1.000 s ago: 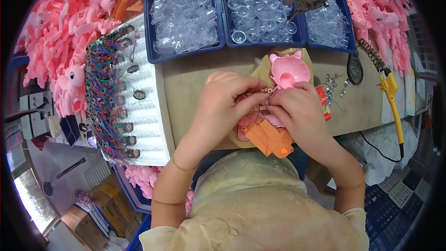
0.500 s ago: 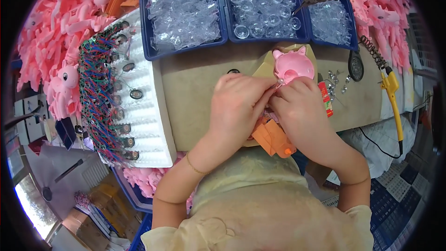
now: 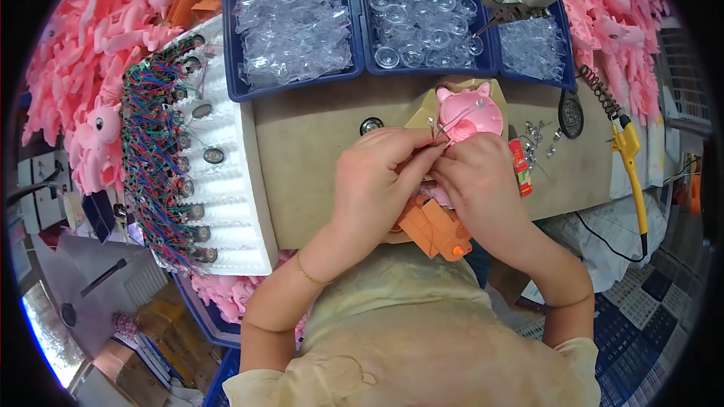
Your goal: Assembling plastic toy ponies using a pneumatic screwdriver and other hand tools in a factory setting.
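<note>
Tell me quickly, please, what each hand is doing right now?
Left hand: closed, fingertips pinching thin wires beside the pink pig-shaped shell.
Right hand: closed, fingers at the same wires and shell; exact grip hidden.

- A tan worktop (image 3: pixel 317 158) is filling the middle of the view.
- Blue bins (image 3: pixel 354 75) of clear plastic parts are sitting along its far edge.
- Heaps of pink toy parts (image 3: pixel 83 53) are crowding both far corners.
- A white foam board (image 3: pixel 226 203) bristling with coloured wires (image 3: pixel 147 158) is lying at the left.
- A yellow tool (image 3: pixel 632 173) is resting at the right.
- Daylight is brightening the floor (image 3: pixel 41 332) at lower left.
</note>
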`<action>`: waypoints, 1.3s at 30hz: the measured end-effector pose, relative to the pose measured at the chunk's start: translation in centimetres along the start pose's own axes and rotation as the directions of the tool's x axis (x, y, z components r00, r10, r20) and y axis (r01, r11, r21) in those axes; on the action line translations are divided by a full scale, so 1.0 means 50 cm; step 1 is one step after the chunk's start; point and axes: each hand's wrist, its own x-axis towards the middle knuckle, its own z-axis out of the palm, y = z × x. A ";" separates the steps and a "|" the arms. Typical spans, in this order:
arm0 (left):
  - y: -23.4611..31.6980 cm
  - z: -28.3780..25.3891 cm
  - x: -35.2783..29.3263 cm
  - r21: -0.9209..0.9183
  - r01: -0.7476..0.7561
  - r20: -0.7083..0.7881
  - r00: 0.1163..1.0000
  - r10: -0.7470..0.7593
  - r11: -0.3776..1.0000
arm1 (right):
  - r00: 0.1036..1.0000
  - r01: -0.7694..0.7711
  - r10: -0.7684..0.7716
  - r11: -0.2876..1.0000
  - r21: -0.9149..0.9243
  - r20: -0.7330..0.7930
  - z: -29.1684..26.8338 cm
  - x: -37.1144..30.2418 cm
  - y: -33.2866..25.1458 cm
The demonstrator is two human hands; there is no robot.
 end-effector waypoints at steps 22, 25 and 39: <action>0.021 -0.067 0.023 -0.422 0.406 0.197 0.914 -0.355 0.811 | 0.992 0.078 -0.099 0.968 0.239 0.077 -0.076 -0.025 -0.013; 0.014 -0.058 0.010 -0.530 0.390 0.175 0.919 -0.353 0.753 | 0.983 0.160 -0.178 0.953 0.256 0.050 -0.057 -0.016 0.009; -0.041 -0.072 -0.157 0.537 -0.405 0.211 0.914 0.347 0.740 | 0.934 0.177 -0.238 0.957 0.231 0.267 -0.094 0.036 0.023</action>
